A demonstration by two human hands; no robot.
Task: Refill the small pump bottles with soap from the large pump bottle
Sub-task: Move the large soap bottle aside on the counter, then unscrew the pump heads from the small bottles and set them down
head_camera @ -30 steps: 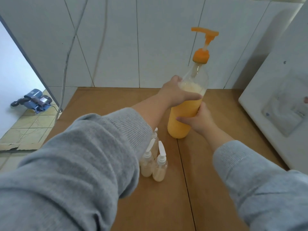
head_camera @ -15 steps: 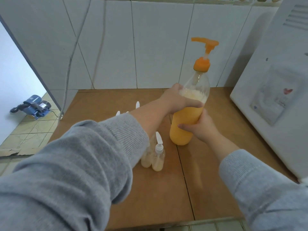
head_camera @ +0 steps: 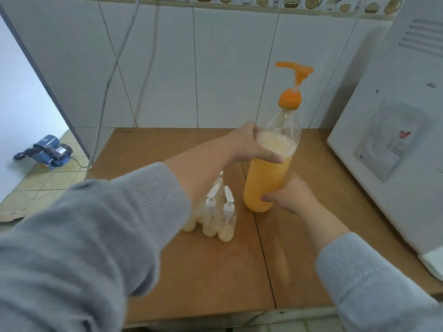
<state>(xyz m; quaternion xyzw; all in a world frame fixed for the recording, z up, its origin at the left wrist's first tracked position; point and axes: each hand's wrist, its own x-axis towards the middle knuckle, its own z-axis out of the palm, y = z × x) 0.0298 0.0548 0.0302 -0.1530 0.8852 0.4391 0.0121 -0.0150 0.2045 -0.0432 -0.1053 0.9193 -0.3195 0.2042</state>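
White-tiled wall (head_camera: 227,68) behind, fruit-patterned border along the top; brown wooden countertop (head_camera: 215,271) below, split by a seam. White appliance (head_camera: 395,140) at the right edge; blue pump (head_camera: 45,150) on the floor tiles at far left.

Stood upright near the middle of the countertop: large pump bottle (head_camera: 269,173), clear plastic, filled most of the way with orange soap under a foamy pale layer, topped by an orange pump head (head_camera: 293,73) with spout aimed left. Gripped by both hands, grey sleeves on both arms. Left hand (head_camera: 249,147) wrapped round the shoulder at the foam line, thumb across the front. Right hand (head_camera: 288,196) curled round the lower body near the base.

Clustered just left of the big bottle's base: small pump bottles (head_camera: 215,216), clear with white pump tops, each showing pale liquid, partly hidden by the left forearm.

Likely step: positioning the big bottle beside the small ones, before any dispensing. Next move probably called for opening a small bottle and lining the orange spout up over it, or unscrewing the orange head to pour.

Compared with half a second earlier: same two-handed grip, bottle much where it was, view tipped upward to show the tile border.
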